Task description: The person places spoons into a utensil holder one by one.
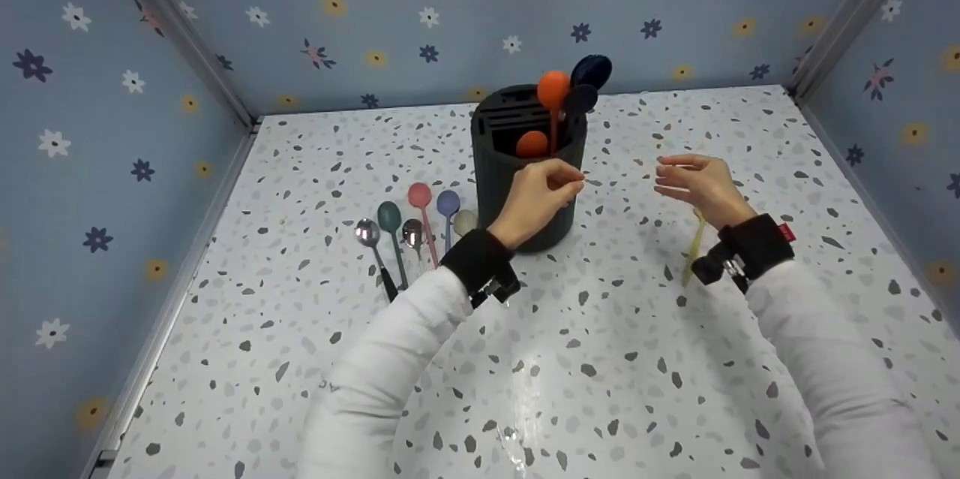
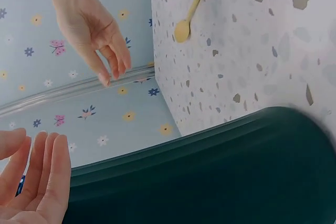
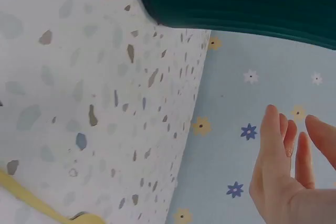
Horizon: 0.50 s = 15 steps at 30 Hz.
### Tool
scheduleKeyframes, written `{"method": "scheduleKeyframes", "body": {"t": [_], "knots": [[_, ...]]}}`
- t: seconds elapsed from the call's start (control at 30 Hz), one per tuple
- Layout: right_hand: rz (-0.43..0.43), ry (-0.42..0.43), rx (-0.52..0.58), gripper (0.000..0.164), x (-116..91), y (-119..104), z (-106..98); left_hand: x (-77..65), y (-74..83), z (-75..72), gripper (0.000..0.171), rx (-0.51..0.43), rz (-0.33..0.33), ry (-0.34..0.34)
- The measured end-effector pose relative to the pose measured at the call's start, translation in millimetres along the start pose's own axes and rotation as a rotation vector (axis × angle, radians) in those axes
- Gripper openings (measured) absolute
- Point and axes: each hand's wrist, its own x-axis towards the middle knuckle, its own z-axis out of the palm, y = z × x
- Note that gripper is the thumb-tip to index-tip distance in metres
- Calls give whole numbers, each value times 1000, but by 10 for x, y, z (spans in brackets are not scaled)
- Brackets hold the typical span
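Note:
My left hand (image 1: 534,200) hovers before the dark green utensil holder (image 1: 529,218), its fingers lightly bent and nothing between them. In the left wrist view, the fingers of that left hand (image 2: 39,177) look nearly straight beside the holder's wall. To the right, my right hand (image 1: 701,188) hangs above the table with loosely extended fingers, empty. Below it lies a yellow spoon (image 1: 696,246), partly hidden by the hand. Two orange spoons (image 1: 553,91) and two dark blue spoons (image 1: 592,71) stand in the holder, bowls up.
Left of the holder several spoons lie in a row: silver with black handle (image 1: 367,232), green (image 1: 389,216), small silver (image 1: 412,232), pink (image 1: 419,194), blue-purple (image 1: 448,203) and beige (image 1: 465,221). My left forearm covers some handles. Flowered panels (image 1: 427,13) border the speckled table (image 1: 600,389).

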Motion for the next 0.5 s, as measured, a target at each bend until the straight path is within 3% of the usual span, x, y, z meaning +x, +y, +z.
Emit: {"method": "scheduleKeyframes", "body": {"t": [0.23, 0.5], "knots": [[105, 60, 4, 28, -25, 93, -222, -57, -109, 45, 14, -14, -32, -20], [183, 94, -93, 42, -52, 210, -397, -121, -252, 119, 13, -35, -73, -40]]}}
